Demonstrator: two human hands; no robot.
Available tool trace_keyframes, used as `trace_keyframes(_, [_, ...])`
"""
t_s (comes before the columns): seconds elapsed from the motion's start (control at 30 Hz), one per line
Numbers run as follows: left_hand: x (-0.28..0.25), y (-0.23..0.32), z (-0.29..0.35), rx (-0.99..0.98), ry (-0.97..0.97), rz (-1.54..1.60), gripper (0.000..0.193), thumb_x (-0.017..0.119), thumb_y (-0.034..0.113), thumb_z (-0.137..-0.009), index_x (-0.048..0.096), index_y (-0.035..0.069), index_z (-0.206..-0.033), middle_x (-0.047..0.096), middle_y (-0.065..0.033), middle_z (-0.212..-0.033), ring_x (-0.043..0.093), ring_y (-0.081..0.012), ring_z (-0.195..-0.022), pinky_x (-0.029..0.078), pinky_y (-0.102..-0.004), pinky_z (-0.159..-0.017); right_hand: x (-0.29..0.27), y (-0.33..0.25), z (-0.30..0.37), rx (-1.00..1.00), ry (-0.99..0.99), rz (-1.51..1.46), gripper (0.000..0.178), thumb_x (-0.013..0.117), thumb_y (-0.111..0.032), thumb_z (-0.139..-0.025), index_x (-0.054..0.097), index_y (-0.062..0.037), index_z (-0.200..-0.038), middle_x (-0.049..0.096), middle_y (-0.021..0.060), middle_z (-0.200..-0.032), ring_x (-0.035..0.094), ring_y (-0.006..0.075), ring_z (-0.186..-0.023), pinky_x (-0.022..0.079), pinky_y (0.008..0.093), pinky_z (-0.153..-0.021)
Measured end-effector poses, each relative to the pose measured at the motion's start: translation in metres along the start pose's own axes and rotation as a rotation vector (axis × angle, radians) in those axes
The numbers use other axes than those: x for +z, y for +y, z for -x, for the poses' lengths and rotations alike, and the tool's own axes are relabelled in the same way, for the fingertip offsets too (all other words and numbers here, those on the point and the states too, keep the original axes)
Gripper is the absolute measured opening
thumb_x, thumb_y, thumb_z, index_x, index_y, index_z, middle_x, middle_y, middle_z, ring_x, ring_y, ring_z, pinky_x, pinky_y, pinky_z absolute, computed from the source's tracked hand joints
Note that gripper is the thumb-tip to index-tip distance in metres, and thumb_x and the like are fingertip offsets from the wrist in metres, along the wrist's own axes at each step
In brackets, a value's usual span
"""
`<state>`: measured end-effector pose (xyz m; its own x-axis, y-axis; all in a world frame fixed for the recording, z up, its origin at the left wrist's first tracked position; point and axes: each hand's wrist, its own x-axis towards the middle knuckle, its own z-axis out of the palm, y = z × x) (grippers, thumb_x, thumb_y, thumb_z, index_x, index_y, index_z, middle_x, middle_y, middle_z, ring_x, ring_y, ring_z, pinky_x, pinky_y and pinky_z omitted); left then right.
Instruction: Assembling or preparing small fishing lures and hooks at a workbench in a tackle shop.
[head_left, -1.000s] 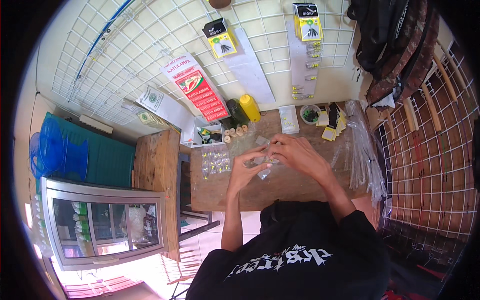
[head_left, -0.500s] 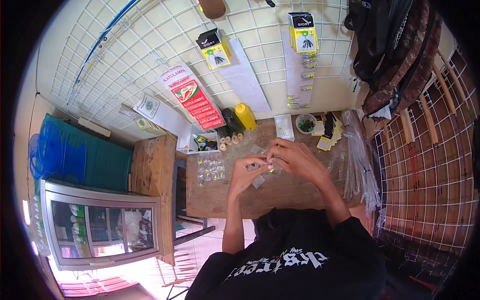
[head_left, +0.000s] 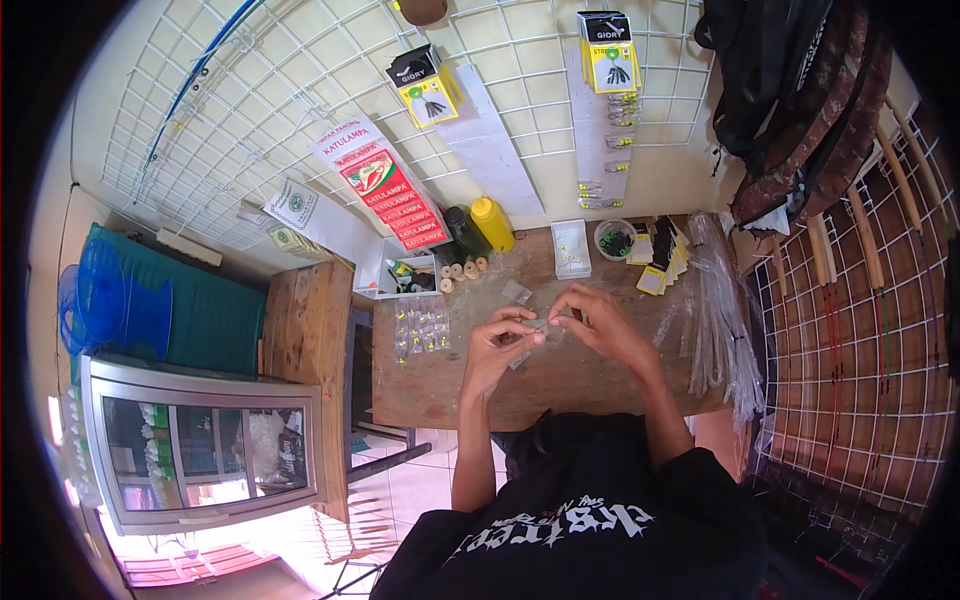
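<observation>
1. Left hand (head_left: 503, 343) and right hand (head_left: 598, 325) are raised just above the table (head_left: 450, 385), close together, fingertips nearly meeting over its middle.
2. Both hands pinch one small clear bag (head_left: 538, 325) between them: left fingers on its left end, right fingers on its right end. What is in the bag is too small to tell.
3. A second small clear packet (head_left: 518, 360) lies just below the left hand; whether the hand touches it cannot be told.
4. Another clear packet (head_left: 516, 292) lies on the table just beyond the hands.
5. A sheet of small filled bags (head_left: 422, 330) lies flat at the left of the table, apart from the left hand.
6. At the far edge stand a yellow bottle (head_left: 492, 224) and a dark bottle (head_left: 464, 232), side by side, with a row of small spools (head_left: 462, 272) in front of them.
7. A white tray (head_left: 571, 249) and a round bowl (head_left: 614, 239) sit at the far edge, right of the bottles.
8. A bundle of long clear sleeves (head_left: 715, 310) lies along the table's right side, near the right forearm.
9. A wire grid (head_left: 300, 90) on the wall behind carries hanging cards.
</observation>
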<state>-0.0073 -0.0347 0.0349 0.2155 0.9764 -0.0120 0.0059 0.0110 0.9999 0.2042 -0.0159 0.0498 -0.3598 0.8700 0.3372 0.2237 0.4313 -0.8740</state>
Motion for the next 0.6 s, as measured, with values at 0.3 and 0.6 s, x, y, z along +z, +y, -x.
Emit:
trace_keyframes(0.3, [-0.007,0.003,0.003,-0.015,-0.011,-0.015,0.013,0.077,-0.003,-0.072,0.072,0.000,-0.085,0.063,-0.0117,-0.101,0.059,-0.0168,-0.096,0.048,-0.0281,-0.080,-0.001,-0.022,0.002,0.084,-0.138,0.366,0.010,0.063,-0.016,-0.082,0.063,-0.0081,-0.089,0.063,0.0086,-0.089,0.061,0.0324,-0.086,0.048,0.0432,-0.071])
trace_keyframes(0.6, [-0.014,-0.002,0.001,-0.043,0.017,0.054,0.012,0.076,-0.003,-0.074,0.071,0.000,-0.084,0.063,-0.0110,-0.100,0.059,-0.0152,-0.092,0.048,-0.0264,-0.078,-0.001,-0.022,-0.001,-0.001,-0.050,0.453,0.012,0.062,-0.015,-0.082,0.067,-0.0084,-0.090,0.066,0.0069,-0.089,0.062,0.0285,-0.088,0.050,0.0415,-0.075])
